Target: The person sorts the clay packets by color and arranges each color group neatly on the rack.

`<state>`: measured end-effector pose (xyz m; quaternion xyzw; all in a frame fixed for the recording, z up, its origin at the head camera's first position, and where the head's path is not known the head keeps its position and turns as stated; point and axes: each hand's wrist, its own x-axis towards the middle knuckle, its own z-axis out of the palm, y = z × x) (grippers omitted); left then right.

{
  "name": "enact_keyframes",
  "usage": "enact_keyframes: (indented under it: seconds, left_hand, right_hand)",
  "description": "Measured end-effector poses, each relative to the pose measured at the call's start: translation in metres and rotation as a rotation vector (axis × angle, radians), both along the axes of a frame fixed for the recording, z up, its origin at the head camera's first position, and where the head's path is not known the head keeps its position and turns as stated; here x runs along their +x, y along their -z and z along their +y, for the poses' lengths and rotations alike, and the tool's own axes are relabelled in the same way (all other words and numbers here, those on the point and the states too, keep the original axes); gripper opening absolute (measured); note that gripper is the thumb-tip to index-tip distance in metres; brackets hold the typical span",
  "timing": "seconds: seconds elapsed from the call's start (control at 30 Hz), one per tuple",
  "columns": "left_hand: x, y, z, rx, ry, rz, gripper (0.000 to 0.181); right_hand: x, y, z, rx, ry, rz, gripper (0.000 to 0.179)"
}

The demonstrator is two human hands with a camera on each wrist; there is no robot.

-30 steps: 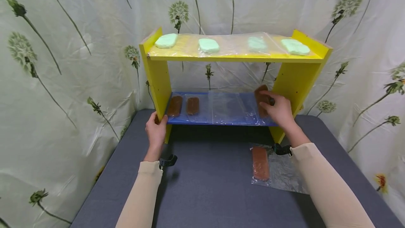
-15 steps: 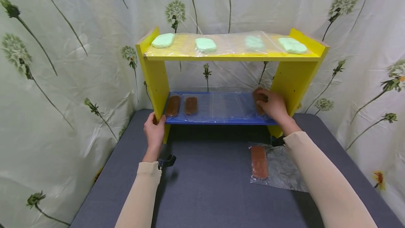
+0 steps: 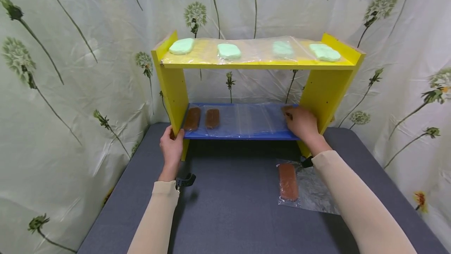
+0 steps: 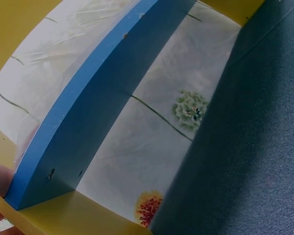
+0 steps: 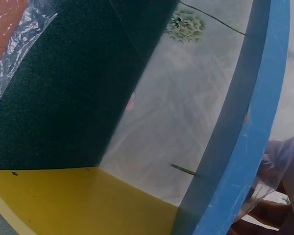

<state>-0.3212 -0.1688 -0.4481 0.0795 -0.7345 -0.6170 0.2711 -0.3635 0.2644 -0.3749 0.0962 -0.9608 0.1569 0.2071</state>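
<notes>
In the head view a small shelf unit (image 3: pixel 258 66) with yellow sides and top stands on the dark table. My left hand (image 3: pixel 172 145) grips its left side panel, thumb at the blue lower shelf (image 3: pixel 246 137). At that shelf's right end, my right hand (image 3: pixel 303 124) has curled fingers on a brown rounded bar (image 3: pixel 287 109) and mostly covers it. In the right wrist view, clear plastic (image 5: pixel 264 183) shows beside the right fingers (image 5: pixel 269 213). Two more brown bars, a left one (image 3: pixel 192 119) and its neighbour (image 3: pixel 212 118), lie in clear plastic on the same shelf.
Several pale green pieces, one at the left end (image 3: pixel 181 46), lie under or on clear film on the yellow top. Another brown bar (image 3: pixel 288 182) lies in a clear bag on the table (image 3: pixel 225 207), by my right forearm. A flower-print curtain (image 3: pixel 88 89) hangs behind.
My right hand has lowered the brown bar from a raised tilt down towards the shelf and now hides most of it. My left hand keeps its grip on the side panel.
</notes>
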Motion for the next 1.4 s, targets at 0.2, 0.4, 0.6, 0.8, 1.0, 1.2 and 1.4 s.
enact_keyframes:
  seconds: [0.2, 0.4, 0.6, 0.8, 1.0, 1.2, 1.4]
  left_hand:
    - [0.001, 0.0, 0.001, -0.001, 0.004, -0.017, 0.037]
    - [0.002, 0.002, 0.001, 0.01, 0.01, -0.02, 0.038]
    - [0.002, 0.006, 0.0, 0.007, -0.002, -0.023, 0.037]
    - [0.001, 0.005, -0.003, 0.0, -0.008, -0.022, 0.038]
    - [0.002, 0.002, -0.003, 0.0, -0.005, -0.03, 0.039]
    - [0.001, 0.0, -0.003, -0.002, -0.007, -0.005, 0.038]
    - [0.0, 0.0, -0.003, 0.001, 0.005, -0.003, 0.038]
  right_hand:
    - [0.003, 0.002, 0.001, 0.01, 0.021, 0.012, 0.02]
    - [0.01, -0.001, -0.002, 0.021, 0.035, 0.032, 0.025]
    - [0.033, -0.008, -0.008, 0.007, -0.012, 0.064, 0.03]
    - [0.06, -0.007, -0.012, -0.041, -0.037, 0.062, 0.029]
    - [0.081, 0.001, -0.014, -0.086, -0.037, 0.068, 0.034]
    - [0.101, 0.012, -0.017, -0.12, -0.04, 0.075, 0.036]
    - [0.119, 0.029, -0.019, -0.134, -0.032, 0.047, 0.041]
